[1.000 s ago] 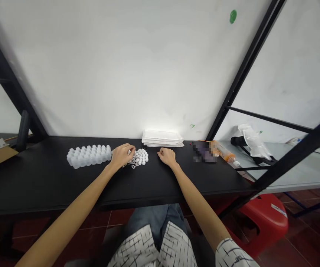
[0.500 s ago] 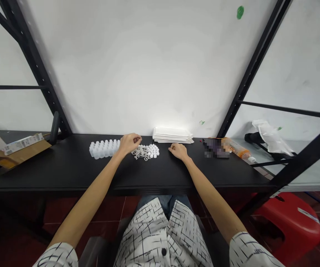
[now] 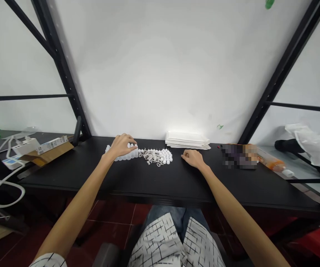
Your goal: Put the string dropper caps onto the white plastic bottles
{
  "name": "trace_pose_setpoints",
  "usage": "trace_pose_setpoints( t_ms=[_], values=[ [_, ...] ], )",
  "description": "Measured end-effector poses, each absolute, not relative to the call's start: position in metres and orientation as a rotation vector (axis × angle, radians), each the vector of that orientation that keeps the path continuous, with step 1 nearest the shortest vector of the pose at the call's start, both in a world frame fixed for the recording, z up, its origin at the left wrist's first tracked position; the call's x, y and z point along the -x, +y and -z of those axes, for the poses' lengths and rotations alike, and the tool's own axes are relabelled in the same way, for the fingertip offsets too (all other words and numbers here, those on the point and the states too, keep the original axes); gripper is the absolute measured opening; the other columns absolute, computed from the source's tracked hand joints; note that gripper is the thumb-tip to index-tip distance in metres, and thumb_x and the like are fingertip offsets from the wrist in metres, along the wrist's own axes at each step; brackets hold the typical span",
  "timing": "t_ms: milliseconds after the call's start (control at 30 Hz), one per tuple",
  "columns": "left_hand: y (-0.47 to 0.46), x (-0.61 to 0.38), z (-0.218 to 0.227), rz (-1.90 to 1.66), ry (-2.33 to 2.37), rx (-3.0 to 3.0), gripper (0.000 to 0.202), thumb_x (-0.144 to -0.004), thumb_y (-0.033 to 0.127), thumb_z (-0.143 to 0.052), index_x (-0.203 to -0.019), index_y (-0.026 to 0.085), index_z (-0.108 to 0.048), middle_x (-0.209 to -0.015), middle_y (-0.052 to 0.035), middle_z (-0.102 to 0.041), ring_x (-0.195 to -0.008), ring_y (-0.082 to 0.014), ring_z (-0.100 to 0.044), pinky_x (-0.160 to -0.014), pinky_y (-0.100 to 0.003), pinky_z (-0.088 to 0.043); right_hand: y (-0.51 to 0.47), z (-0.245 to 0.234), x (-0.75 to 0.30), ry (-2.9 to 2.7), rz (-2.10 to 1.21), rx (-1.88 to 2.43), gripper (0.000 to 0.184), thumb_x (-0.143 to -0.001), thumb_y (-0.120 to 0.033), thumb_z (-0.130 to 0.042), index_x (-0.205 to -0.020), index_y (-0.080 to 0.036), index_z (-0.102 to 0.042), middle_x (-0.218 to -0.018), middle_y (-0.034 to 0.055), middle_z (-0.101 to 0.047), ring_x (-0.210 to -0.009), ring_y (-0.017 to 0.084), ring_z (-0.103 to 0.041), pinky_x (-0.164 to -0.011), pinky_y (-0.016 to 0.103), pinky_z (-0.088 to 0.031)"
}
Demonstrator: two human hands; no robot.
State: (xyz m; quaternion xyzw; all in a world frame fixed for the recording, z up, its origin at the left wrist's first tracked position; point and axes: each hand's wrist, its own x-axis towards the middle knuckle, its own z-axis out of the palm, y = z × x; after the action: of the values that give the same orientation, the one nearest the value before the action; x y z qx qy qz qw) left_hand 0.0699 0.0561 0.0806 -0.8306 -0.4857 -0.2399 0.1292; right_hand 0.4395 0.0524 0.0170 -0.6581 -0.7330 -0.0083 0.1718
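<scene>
My left hand (image 3: 121, 144) is over the block of translucent white bottles (image 3: 127, 157), covering part of it. Its thumb and fingers are bent but apart, with a bottle top showing in the gap. To its right lies a loose heap of small grey-white looped pieces (image 3: 153, 158). Small white pointed caps (image 3: 166, 155) stand grouped beside the heap. My right hand (image 3: 192, 158) rests on the black tabletop, right of the caps, fingers curled in. Whatever it may hold is hidden.
A stack of flat white sheets or trays (image 3: 187, 140) lies against the wall. At the right are a blurred dark packet (image 3: 236, 155) and an orange-labelled bottle (image 3: 274, 164). An open cardboard box (image 3: 51, 150) and a white power strip (image 3: 26, 145) stand left, past the black frame post (image 3: 71, 81).
The view has turned left, so everything sits further right. My left hand has moved left from beside the looped pieces to over the bottles, its fingers opening. My right hand stays resting.
</scene>
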Motion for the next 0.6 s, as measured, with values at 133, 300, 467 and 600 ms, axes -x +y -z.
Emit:
trace_pose_setpoints(
  t_ms=[133,300,467,600],
  values=[
    [0.057,-0.075,-0.067,0.57,-1.399,2.391,0.022,-0.079,0.039,-0.06,-0.083,0.023,-0.076,-0.094,-0.008,-0.068,-0.098,-0.0273,-0.056,-0.086,-0.041,-0.037,0.049,-0.02,-0.438,-2.079,0.001,1.84,0.02,-0.087,-0.034,-0.055,-0.078,-0.022,-0.067,-0.08,0.0017,-0.07,-0.076,0.018,-0.061,-0.06,0.026,-0.03],
    [0.053,-0.084,-0.064,0.563,-1.396,2.404,0.016,-0.078,0.031,-0.061,-0.077,0.021,-0.073,-0.097,-0.0077,-0.067,-0.099,-0.0267,-0.056,-0.086,-0.041,-0.037,0.048,-0.027,-0.439,-2.018,-0.047,1.754,0.019,-0.086,-0.032,-0.056,-0.076,-0.022,-0.069,-0.079,0.0016,-0.07,-0.077,0.018,-0.062,-0.061,0.025,-0.032],
    [0.045,-0.094,-0.081,0.813,-1.376,2.491,0.014,-0.079,0.03,-0.058,-0.079,0.022,-0.07,-0.104,-0.0041,-0.071,-0.102,-0.0257,-0.059,-0.088,-0.04,-0.039,0.047,-0.05,-0.422,-1.859,-0.075,1.58,0.02,-0.085,-0.032,-0.056,-0.077,-0.02,-0.07,-0.077,0.0014,-0.071,-0.072,0.017,-0.062,-0.062,0.025,-0.037],
    [0.05,-0.111,-0.09,1.181,-1.418,2.533,0.017,-0.079,0.032,-0.059,-0.086,0.022,-0.071,-0.097,-0.0018,-0.074,-0.096,-0.0224,-0.065,-0.09,-0.036,-0.045,0.045,-0.068,-0.376,-2.014,-0.058,1.459,0.019,-0.083,-0.035,-0.06,-0.081,-0.022,-0.072,-0.083,0.0007,-0.073,-0.078,0.017,-0.064,-0.064,0.025,-0.038]
  ],
)
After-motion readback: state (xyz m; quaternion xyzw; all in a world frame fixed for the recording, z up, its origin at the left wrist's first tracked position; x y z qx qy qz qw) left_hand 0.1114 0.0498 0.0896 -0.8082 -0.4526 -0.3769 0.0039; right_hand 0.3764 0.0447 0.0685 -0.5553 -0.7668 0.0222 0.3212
